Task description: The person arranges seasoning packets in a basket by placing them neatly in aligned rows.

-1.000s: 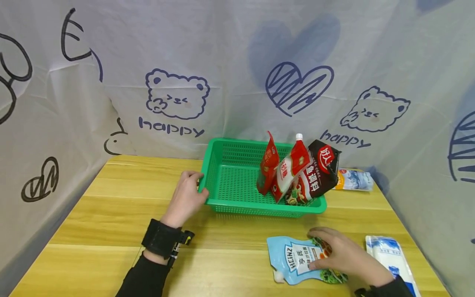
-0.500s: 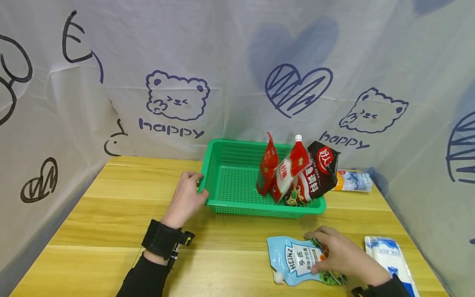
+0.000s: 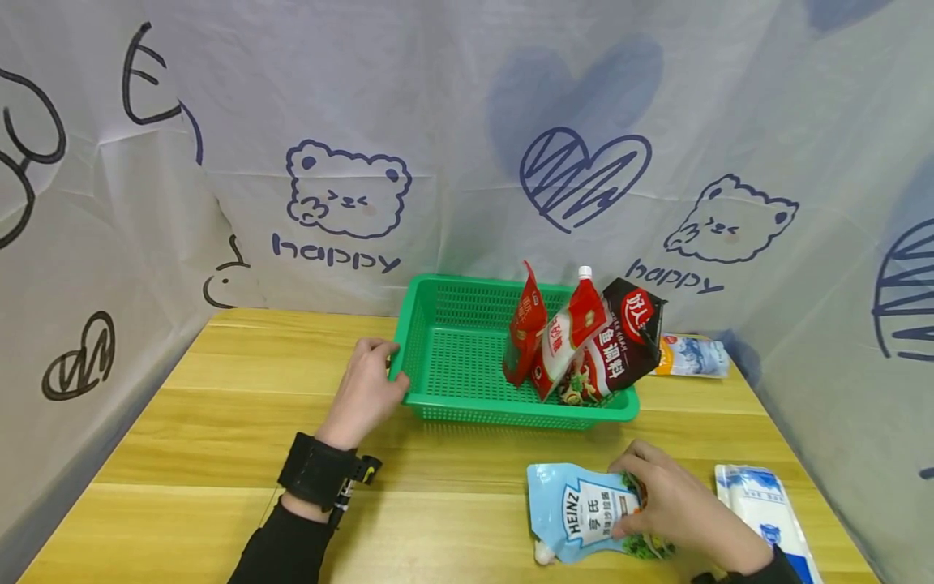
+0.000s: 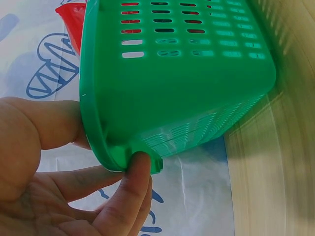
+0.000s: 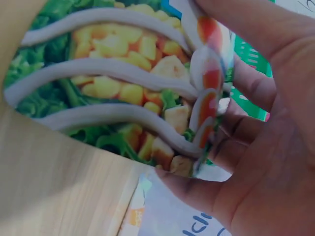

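My left hand (image 3: 367,391) pinches the left rim of a green plastic basket (image 3: 410,345); in the left wrist view its thumb and fingers meet on both sides of the basket's lip (image 4: 91,118). With my right hand (image 3: 679,511) I grip a light-blue Heinz salad dressing pouch (image 3: 576,507) by its wide right end, in front of the basket. The right wrist view shows the pouch's salad picture (image 5: 113,83) between thumb and fingers. The pouch's white cap (image 3: 544,554) points to the lower left.
The basket's right half holds a red pouch (image 3: 527,332), a red-and-white capped pouch (image 3: 563,345) and a black-and-red seasoning bag (image 3: 627,341). A white-and-blue packet (image 3: 762,507) lies right of my right hand. Another blue-and-orange packet (image 3: 693,357) lies behind the basket's right end.
My right fingers have closed on the salad dressing pouch, and its near edge looks slightly raised and shifted. My left hand and the basket stay put.
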The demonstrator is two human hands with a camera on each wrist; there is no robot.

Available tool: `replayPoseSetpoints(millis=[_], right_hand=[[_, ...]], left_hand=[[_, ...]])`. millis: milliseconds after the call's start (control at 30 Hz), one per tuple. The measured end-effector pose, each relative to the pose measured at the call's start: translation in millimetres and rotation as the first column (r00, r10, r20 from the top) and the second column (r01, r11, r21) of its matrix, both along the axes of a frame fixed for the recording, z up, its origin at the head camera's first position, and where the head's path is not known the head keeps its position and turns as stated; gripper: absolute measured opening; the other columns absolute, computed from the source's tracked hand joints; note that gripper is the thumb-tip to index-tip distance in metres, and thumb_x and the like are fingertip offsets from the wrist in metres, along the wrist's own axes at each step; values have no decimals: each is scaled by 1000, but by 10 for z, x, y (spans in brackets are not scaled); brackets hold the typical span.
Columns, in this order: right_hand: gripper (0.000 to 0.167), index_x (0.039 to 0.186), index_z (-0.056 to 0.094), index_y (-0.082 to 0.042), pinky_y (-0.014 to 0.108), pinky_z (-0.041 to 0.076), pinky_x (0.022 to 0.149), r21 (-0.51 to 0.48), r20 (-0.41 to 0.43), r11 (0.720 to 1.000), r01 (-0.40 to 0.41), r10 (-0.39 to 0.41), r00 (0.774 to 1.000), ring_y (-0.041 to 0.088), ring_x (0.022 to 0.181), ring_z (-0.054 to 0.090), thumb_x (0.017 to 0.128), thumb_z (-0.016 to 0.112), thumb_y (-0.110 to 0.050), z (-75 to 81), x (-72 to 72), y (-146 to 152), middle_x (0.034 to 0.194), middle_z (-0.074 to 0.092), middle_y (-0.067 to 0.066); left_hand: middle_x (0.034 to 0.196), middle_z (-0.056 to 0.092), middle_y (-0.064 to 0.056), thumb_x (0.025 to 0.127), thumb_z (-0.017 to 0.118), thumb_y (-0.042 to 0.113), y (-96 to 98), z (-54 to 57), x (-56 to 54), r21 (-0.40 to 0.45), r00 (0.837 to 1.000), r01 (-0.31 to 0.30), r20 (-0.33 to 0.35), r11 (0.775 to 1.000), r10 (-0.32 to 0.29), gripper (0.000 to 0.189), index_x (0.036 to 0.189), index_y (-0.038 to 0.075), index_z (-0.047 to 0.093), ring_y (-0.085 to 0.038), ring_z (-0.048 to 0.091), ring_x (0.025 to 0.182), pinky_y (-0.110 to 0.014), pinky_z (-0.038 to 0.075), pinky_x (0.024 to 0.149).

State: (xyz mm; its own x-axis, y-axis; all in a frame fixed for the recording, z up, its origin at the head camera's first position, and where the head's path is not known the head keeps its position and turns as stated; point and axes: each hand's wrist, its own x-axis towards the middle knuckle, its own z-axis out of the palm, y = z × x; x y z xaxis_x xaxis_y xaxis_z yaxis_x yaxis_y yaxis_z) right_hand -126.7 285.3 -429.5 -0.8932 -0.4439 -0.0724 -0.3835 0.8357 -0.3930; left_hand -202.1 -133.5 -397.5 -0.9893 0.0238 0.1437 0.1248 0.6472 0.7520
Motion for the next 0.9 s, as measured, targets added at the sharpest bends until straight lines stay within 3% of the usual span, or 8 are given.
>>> replayPoseSetpoints(millis=[200,367,567,667,900], right_hand=[[57,114,70,-21,31,56,75,-14,-91,999,-29,27,996,8,91,59,70,93,-50,46,45,-59,113,68,-6],[49,112,71,-21,25,51,65,-76,-170,995,-59,46,984,1,81,54,74,91,-44,72,74,-114,112,71,-2],[45,113,71,-20,24,51,64,-145,-284,983,-115,70,956,-1,79,53,77,91,-38,131,65,-192,106,70,-7],[43,111,70,-20,21,45,58,-192,-303,971,-142,79,950,-2,72,47,76,93,-30,188,36,-263,102,66,-11],[49,114,72,-18,20,46,60,-223,-368,962,-160,69,927,-1,75,47,71,96,-20,356,-45,-450,105,68,-9]], left_hand=[[145,43,-30,95,64,2,-5,-4,-2,-6,1000,-3,-1,1000,3,52,143,-14,51,-40,57,118,-49,55,92],[145,43,-30,95,64,2,-1,-2,-3,-17,1000,-6,1,1000,6,52,143,-14,51,-38,56,116,-49,55,91],[145,43,-31,95,64,2,-1,-1,-1,-15,1000,-6,-1,1000,6,53,144,-14,51,-39,56,117,-49,55,92],[145,43,-31,95,64,2,-4,-3,-1,-12,1000,-7,0,1000,7,53,144,-14,51,-39,56,117,-50,55,93],[146,43,-30,95,64,2,-1,0,-2,-5,1000,-7,6,1000,7,54,145,-13,50,-39,56,118,-50,55,95]])
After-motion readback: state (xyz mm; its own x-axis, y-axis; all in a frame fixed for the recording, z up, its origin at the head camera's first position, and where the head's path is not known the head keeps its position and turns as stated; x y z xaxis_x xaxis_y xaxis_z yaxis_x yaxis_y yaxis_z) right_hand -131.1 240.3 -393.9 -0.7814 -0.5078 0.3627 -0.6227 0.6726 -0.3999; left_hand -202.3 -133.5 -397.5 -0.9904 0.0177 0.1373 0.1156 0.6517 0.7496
